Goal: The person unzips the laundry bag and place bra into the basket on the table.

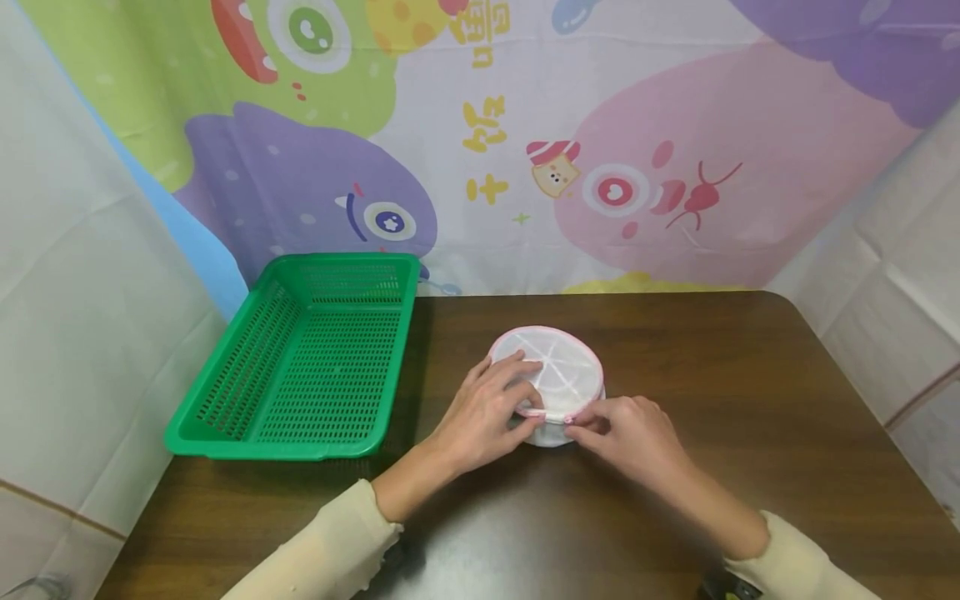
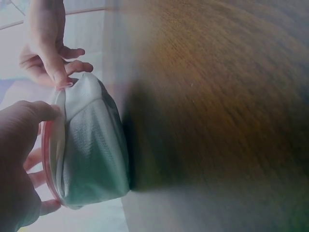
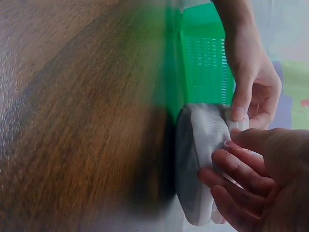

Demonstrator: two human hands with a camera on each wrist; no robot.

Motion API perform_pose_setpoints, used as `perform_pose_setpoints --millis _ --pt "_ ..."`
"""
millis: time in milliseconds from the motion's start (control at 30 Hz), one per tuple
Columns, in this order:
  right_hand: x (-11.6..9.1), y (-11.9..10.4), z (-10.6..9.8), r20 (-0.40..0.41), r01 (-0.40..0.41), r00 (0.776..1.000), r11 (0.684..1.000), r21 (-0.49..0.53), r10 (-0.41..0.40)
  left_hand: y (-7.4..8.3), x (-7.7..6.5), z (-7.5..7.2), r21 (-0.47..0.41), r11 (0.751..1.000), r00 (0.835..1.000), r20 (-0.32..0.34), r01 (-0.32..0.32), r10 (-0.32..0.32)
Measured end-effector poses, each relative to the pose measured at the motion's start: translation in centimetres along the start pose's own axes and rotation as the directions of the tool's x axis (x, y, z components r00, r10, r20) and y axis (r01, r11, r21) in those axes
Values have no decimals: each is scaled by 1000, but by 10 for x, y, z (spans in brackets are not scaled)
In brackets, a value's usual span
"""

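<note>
A round white mesh laundry bag [image 1: 564,364] with pink trim stands on the table, its flat lid facing up. My left hand [image 1: 486,410] pinches the near rim between thumb and fingers, with other fingers spread over the lid. Beside it, at the bag's near right edge, my right hand [image 1: 636,433] pinches at the small pink zipper pull [image 1: 569,420]. The left wrist view shows the bag's soft mesh side [image 2: 94,150] bulging below the rim. In the right wrist view, the fingers hide part of the bag [image 3: 190,159].
A green perforated plastic basket [image 1: 262,450] stands to the left on the brown wooden table [image 1: 750,400]. Behind the table hangs a cloth [image 1: 495,250] printed with cartoon monsters. Pale draped sheets [image 1: 75,275] flank both sides.
</note>
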State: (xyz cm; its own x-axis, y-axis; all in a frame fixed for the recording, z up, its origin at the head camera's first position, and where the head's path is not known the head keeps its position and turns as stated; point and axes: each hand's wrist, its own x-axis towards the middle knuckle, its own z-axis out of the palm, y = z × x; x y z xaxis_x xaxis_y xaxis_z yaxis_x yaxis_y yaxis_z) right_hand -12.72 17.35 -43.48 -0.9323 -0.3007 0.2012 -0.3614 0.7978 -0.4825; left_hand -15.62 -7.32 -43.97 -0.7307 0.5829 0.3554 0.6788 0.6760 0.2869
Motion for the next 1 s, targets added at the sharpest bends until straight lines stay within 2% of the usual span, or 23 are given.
perform_pose_setpoints --millis 200,467,700,1000 --pt "2 -2 3 -24 -20 999 1000 15 21 0 -1 0 -10 1000 1000 2 16 -16" --pt "4 -3 7 -94 5 996 1000 2 -5 -1 -2 1 -19 1000 1000 -19 -4 4" --pt "3 -3 8 -91 12 996 1000 28 -9 -1 -2 1 -26 1000 1000 -20 -2 1" --pt "3 -2 3 -108 27 994 997 69 -19 -2 -1 1 -35 999 999 7 39 -39"
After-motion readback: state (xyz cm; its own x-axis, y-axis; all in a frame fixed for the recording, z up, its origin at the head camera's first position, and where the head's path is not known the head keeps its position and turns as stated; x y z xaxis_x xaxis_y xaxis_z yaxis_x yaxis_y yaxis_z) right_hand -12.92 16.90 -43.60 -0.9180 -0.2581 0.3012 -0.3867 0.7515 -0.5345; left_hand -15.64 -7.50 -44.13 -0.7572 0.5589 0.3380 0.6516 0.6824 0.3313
